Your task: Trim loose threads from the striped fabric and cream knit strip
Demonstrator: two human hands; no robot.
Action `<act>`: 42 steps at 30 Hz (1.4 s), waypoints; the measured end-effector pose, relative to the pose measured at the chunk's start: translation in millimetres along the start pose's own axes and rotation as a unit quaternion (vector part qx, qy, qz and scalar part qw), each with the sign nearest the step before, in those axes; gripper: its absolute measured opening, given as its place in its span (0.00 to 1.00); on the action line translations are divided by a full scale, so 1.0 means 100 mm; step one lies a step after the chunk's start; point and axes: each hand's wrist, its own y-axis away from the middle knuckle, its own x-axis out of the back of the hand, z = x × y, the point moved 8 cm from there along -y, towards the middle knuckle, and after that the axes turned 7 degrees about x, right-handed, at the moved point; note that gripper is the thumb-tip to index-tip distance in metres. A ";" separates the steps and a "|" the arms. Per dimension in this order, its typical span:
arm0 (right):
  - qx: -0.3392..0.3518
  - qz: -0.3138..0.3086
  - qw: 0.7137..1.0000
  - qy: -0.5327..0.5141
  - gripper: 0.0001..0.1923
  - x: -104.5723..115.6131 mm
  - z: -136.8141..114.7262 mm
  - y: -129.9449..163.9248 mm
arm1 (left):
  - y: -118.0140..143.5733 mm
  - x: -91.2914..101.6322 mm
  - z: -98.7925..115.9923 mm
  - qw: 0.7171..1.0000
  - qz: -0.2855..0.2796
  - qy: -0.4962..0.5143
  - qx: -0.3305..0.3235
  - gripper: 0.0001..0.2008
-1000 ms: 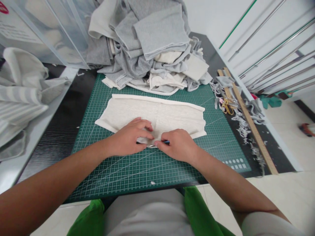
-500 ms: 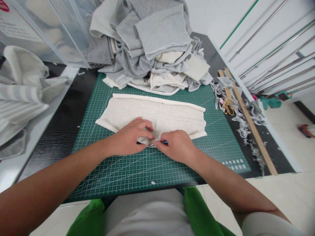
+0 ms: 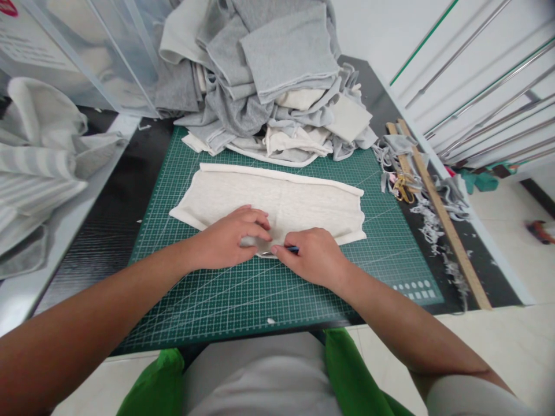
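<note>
A cream fabric piece (image 3: 281,199) lies flat on the green cutting mat (image 3: 277,289). My left hand (image 3: 229,240) presses on the fabric's near edge, fingers pinching it beside the right hand. My right hand (image 3: 314,254) grips a small tool with a blue handle (image 3: 292,249), its metal tip at the fabric edge between both hands. What kind of tool it is I cannot tell.
A heap of grey and cream fabric (image 3: 269,81) covers the mat's far side. Wooden rulers (image 3: 437,214), fabric scraps and yellow-handled scissors (image 3: 403,188) lie at the right. Striped cloth (image 3: 39,173) sits on the left shelf, with clear bins (image 3: 78,52) behind.
Both hands stay at the fabric's near edge with barely any shift; the view has drifted slightly.
</note>
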 end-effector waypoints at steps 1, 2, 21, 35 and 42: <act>-0.002 0.000 1.000 0.000 0.23 0.00 0.00 0.00 | 0.00 -0.01 0.00 1.000 -0.002 -0.004 -0.003 0.16; -0.004 0.001 1.000 0.001 0.23 0.01 -0.01 0.00 | 0.00 -0.01 0.01 1.000 -0.003 -0.007 -0.005 0.16; 0.002 0.020 1.000 0.013 0.20 0.00 -0.06 0.00 | -0.01 -0.01 0.05 1.000 -0.004 -0.013 -0.015 0.15; 0.000 0.010 1.000 0.011 0.21 0.02 -0.14 0.00 | 0.00 -0.01 0.04 1.000 0.001 -0.018 -0.018 0.15; 0.004 -0.007 1.000 0.005 0.20 0.03 -0.14 -0.01 | 0.00 -0.01 0.04 1.000 -0.002 -0.016 -0.018 0.18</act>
